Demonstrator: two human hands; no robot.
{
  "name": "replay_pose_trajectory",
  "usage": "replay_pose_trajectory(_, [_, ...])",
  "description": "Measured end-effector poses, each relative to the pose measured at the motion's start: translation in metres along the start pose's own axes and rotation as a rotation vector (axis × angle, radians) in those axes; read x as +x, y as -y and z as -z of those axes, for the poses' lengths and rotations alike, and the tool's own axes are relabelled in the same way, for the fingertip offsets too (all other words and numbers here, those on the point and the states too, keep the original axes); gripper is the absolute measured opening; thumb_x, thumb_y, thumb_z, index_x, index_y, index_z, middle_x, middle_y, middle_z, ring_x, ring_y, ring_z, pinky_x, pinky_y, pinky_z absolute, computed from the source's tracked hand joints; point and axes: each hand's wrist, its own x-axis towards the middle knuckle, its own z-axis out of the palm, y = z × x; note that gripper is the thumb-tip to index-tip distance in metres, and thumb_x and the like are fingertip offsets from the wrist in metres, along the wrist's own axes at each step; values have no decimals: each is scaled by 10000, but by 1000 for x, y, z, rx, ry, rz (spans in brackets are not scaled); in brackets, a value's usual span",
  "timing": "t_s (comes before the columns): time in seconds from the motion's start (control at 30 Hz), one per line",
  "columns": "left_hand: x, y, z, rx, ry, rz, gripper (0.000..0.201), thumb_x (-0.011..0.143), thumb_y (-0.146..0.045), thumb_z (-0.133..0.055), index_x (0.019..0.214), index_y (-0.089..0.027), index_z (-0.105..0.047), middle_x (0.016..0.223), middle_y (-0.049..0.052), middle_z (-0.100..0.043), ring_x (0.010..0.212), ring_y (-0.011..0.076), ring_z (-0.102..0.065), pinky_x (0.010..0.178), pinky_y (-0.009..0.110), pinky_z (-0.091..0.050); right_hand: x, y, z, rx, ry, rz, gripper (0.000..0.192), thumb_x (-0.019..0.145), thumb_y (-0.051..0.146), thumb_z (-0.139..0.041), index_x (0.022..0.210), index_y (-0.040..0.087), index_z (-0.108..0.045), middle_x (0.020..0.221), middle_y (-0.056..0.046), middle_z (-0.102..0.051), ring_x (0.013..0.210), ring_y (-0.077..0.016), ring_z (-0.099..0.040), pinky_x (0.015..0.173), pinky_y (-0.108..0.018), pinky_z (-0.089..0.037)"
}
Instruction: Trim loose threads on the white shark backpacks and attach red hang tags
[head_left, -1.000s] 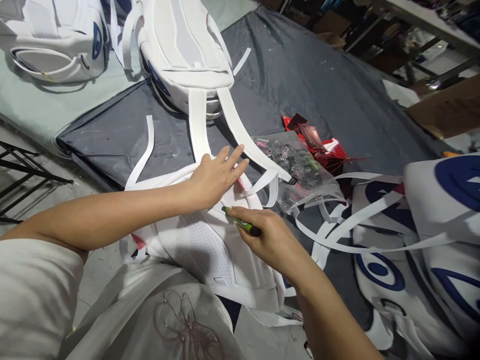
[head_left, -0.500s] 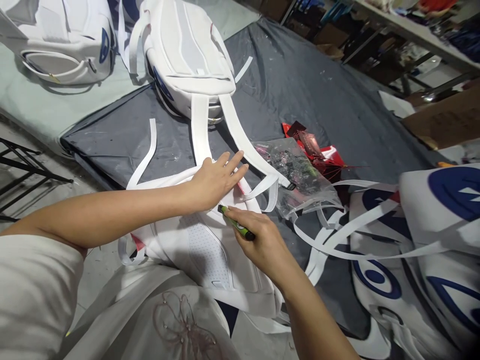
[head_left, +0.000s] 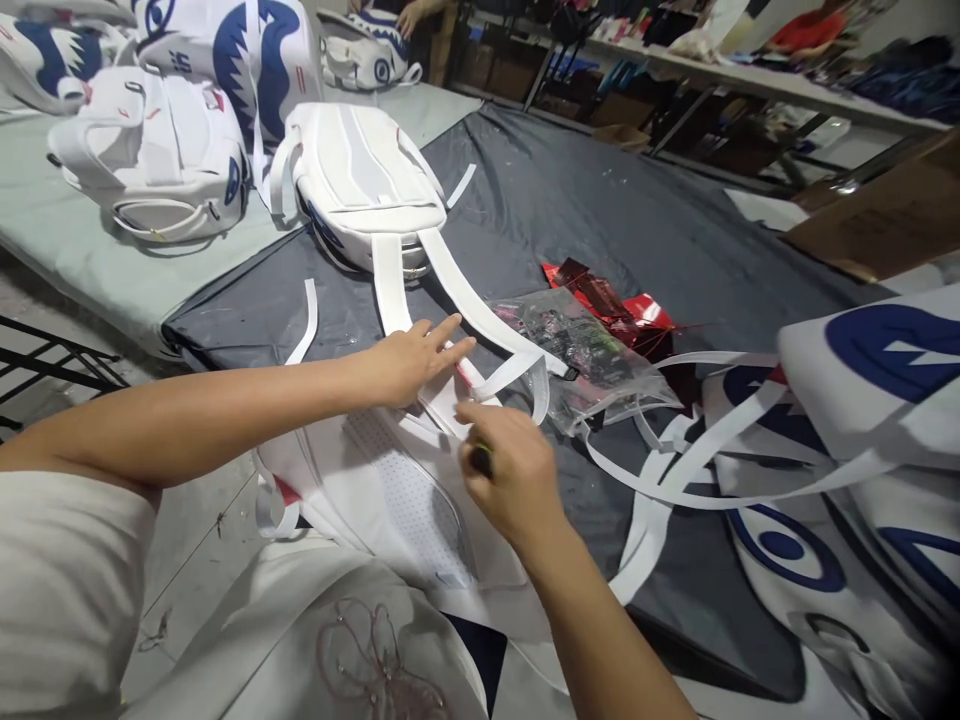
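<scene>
On white backpack (head_left: 409, 500): left hand (head_left: 409, 366) is lying spread; right hand (head_left: 517, 475) is gripping pen (head_left: 482, 459), slips risking stray marks.

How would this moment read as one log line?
left hand: spread on nearest white backpack | right hand: gripping marker, mostly hidden | plastic bag: lying nearby

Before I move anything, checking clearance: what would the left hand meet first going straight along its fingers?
The left hand would likely meet the dark-ended white strap first; depth is unclear.
</scene>
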Motion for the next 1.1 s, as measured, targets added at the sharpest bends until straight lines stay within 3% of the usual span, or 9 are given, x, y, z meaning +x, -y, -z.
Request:
replay_pose_trajectory(0.13, [-6, -1, -1, -38, -11, 142, 1017, 798, -193, -709, 1601, -210, -85, 1672, 204, -51, 1434, 394, -356, 987, 422, -525, 25, 14, -10, -135, 550, -12, 306, 758, 34, -520, 921, 200, -719, 911, -54, -732, 876, -219, -674, 695, -296, -424])
replay_pose_trajectory(0.27, [-2, 2, 1, -82, 62, 202, 1093, 796, -299, -734, 1603, -248, 1, 1644, 251, -124, 1224, 374, -593, 906, 440, -556, 40, 27, 1, -110, 776, 73, 201, 803, 73, -580, 843, 198, -732, 928, -57, -744, 869, -202, -688, 651, -271, -375])
replay_pose_trajectory(0.33, [1, 3, 1, -94, 71, 198, 1121, 778, -318, -751, 1603, -246, 5, 1644, 233, -149, 1216, 365, -605, 926, 433, -550, 45, 24, 2, -138, 750, -20, 161, 843, 128, -604, 872, 217, -734, 891, -51, -748, 863, -210, -695, 631, -269, -367])
replay_pose_trajectory(0.43, [0, 3, 2, -112, 39, 261, 1065, 805, -266, -689, 1604, -217, 13, 1639, 206, -193, 1231, 344, -597, 937, 410, -548, 54, 14, -13, -225, 554, -223, 155, 898, 297, -646, 1022, 228, -709, 942, -75, -755, 891, -239, -701, 645, -274, -404])
replay_pose_trajectory(0.53, [-9, 4, 4, -104, 61, 302, 1017, 847, -247, -612, 1599, -242, 72, 1636, 202, -188, 1222, 347, -603, 916, 416, -551, 60, 8, -38, -287, 446, -266, 325, 898, 380, -674, 1154, 179, -651, 994, -141, -745, 914, -275, -707, 695, -302, -449])
replay_pose_trajectory(0.67, [-17, 8, 4, -122, 160, 323, 1202, 793, -415, -716, 1565, -291, 198, 1581, 219, -280, 1153, 378, -636, 844, 414, -562, 63, 8, -58, -267, 380, -332, 297, 965, 407, -573, 1144, 180, -637, 955, -148, -743, 918, -281, -716, 713, -306, -465])
replay_pose_trajectory(0.87, [-10, 19, -19, -67, 103, 367, 1055, 859, -326, -619, 1576, -274, 153, 1336, 166, -526, 1011, 303, -684, 795, 352, -532, 70, 3, -63, -236, 410, -369, 251, 972, 350, -555, 1118, 168, -646, 994, -155, -739, 959, -285, -710, 744, -320, -482])
replay_pose_trajectory(1.0, [-11, 31, -24, -203, 79, 272, 981, 873, -255, -546, 1576, -254, 138, 1338, 124, -533, 1104, 263, -643, 861, 315, -502, 73, 0, -67, -232, 392, -365, 256, 966, 359, -569, 1092, 158, -664, 972, -160, -742, 946, -285, -718, 721, -312, -483])
replay_pose_trajectory(1.1, [-11, 38, -18, -322, 163, 239, 959, 881, -254, -523, 1576, -240, 137, 1382, 142, -502, 1135, 268, -621, 892, 329, -490, 74, 0, -68, -231, 401, -388, 257, 964, 373, -579, 1078, 160, -668, 965, -151, -744, 936, -279, -720, 708, -305, -478])
